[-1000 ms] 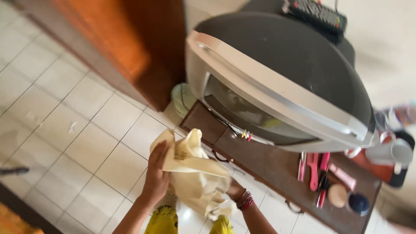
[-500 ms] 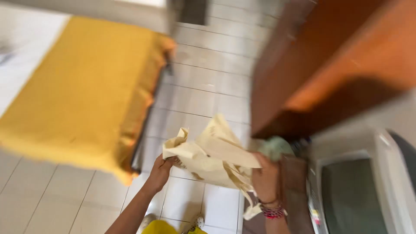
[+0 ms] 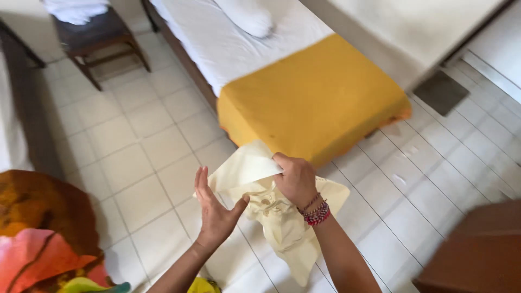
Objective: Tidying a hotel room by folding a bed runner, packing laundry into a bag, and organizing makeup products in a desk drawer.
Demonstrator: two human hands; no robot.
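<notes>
Head view: tiled floor (image 3: 135, 135), pale; bed (image 3: 282, 65) with white sheet and yellow cover (image 3: 315, 97) at its foot end; dark wooden stool (image 3: 97, 38) at upper left; brown cabinet corner (image 3: 477, 249) lower right. Cream cloth (image 3: 277, 217), crumpled, held in mid-air above the floor, just before the bed's foot corner. Right hand (image 3: 296, 179): fist clamped on the cloth's upper fold, beaded bracelets (image 3: 316, 211) at wrist. Left hand (image 3: 214, 209): flat and spread, palm against the cloth's left side.

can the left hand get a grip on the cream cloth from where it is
Probably yes. The left hand is open, palm facing the cream cloth, thumb already at its edge. Nothing lies between them, and the right hand holds the cloth up within reach.
</notes>
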